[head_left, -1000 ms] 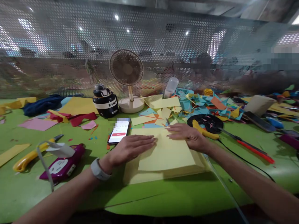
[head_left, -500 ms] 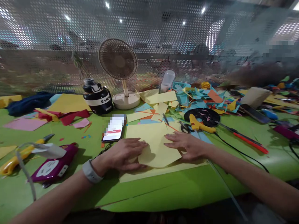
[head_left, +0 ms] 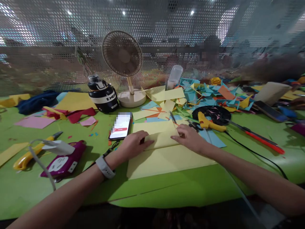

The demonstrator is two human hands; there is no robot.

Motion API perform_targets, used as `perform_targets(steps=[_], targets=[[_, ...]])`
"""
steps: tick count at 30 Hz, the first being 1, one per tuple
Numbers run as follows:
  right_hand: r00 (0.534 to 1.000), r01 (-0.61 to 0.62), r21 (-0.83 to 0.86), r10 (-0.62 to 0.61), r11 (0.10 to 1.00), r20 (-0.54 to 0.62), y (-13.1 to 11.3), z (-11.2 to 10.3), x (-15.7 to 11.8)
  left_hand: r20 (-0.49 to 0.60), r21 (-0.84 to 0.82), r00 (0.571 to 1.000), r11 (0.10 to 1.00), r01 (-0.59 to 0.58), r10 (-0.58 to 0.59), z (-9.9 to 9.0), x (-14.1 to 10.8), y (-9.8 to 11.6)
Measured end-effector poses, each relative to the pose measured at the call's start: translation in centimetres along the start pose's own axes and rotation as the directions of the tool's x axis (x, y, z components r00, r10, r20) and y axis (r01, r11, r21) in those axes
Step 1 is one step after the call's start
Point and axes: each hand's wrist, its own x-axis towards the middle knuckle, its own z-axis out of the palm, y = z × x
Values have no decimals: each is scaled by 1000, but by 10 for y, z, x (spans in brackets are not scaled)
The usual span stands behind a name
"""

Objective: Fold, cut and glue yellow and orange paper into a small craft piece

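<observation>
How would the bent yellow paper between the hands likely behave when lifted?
The bent yellow paper looks thin, so it is probably light. It may flop or spring open, since it bends softly between the left hand and right hand.

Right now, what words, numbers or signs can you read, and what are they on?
"NC": big dark letters on the pale band of the bottle; the letters beside them are unclear.
Small mark lower on the bottle: too small to read.
Phone: partly blocked out by pixels, and the writing on its red button is too small to read.
Purple socket: marks on its white panel too blurred to read.
</observation>
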Motion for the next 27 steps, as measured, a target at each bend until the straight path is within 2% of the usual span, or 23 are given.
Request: perform_targets(steps=[6, 9, 12, 14, 15, 16, 18, 20, 23, 27], targets=[[997, -17, -41, 14, 999, -76, 3, 8, -6, 82, 7, 991, 994, 105, -106, 0, 3, -3], [997, -25, -33, 23, 999, -80, 4, 9, -7, 88, -12, 986, 989, 145, -143, 2, 3, -7], [997, -21, -36, 18, 999, -75, 5, 9, -7, -41, 37, 988, 987, 153, -152, 4, 1, -7], [997, -14, -36, 11, 999, -70, 5, 9, -6, -166, 141, 985, 988, 58, -34, 3, -2, -1], [998, -10, -39, 8, 999, -65, 5, 9, -6, -188, 198, 980, 980, -21, 59, 3, -3, 3], [998, -7, -40, 5, 999, -58, 5, 10, -6, -161, 236, 973, 964, -123, 163, 3, -4, 9], [999, -5, -42, 3, 999, -47, 5, 10, -6, 35, 235, 949, 920, -313, 314, 6, -8, 19], [999, -11, -35, 9, 999, -53, 6, 11, -6, 204, 183, 904, 892, -413, 377, 10, -11, 27], [998, -16, -8, 15, 1000, -64, 6, 11, -5, 337, 140, 863, 886, -441, 377, 16, -15, 31], [999, -40, 19, 40, 999, -36, 3, 8, -4, 376, 128, 854, 892, -433, 360, 18, -15, 28]])
